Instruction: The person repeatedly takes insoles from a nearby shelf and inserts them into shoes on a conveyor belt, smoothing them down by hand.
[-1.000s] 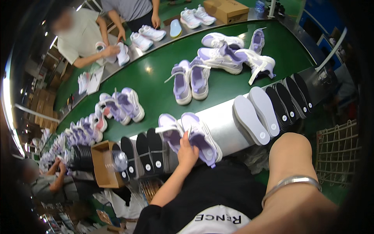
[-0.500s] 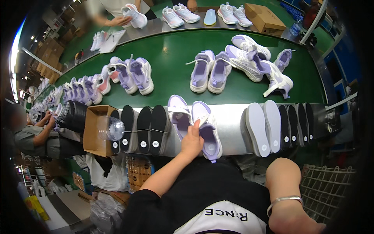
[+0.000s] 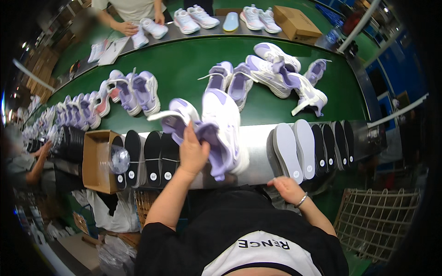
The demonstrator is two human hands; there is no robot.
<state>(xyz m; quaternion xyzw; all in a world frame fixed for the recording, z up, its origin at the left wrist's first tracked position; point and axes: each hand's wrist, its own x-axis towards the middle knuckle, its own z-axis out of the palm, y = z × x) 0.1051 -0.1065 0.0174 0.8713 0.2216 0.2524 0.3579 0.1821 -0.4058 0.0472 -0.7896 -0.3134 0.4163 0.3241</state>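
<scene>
My left hand grips a pair of white and lavender sneakers by their tongues, lifted a little over the steel ledge at the near side of the green conveyor belt. My right hand, a thin bracelet on its wrist, rests low at the ledge's near edge just below a row of upright insoles. Its fingers are curled, with nothing visible in them. The nearest insoles are grey-white, the ones farther right are black.
Black insoles and an open cardboard box stand on the ledge at left. More lavender sneakers lie on the belt. Other people's hands handle white shoes across the belt. A wire basket stands at lower right.
My left hand has lifted the pair of sneakers off the ledge and drawn them together. My right hand has come down to the ledge below the insoles.
</scene>
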